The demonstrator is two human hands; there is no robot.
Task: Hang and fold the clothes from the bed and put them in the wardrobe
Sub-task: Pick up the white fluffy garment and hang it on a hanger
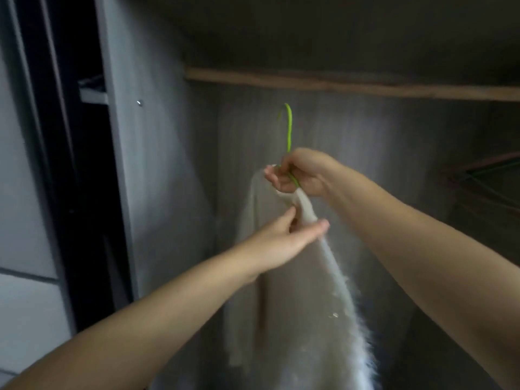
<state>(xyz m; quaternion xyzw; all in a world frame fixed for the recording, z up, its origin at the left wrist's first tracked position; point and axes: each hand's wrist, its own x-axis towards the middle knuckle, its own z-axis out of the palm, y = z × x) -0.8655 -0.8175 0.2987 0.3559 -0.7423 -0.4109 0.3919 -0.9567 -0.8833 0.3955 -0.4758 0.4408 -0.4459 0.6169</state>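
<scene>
Both arms reach forward, right hand (298,173) curled and raised above the straighter-fingered left hand (284,240).

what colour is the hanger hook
Bright green hanger hook, seen in the head view.

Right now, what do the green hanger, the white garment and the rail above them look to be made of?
Green hanger: thin and glossy, likely plastic-coated wire or plastic; blur leaves it open. White garment: soft, matte knit or fleece, with a fuzzy fringe along its right edge. Rail: pale brown, flat-edged, matte, apparently bare wood.
</scene>
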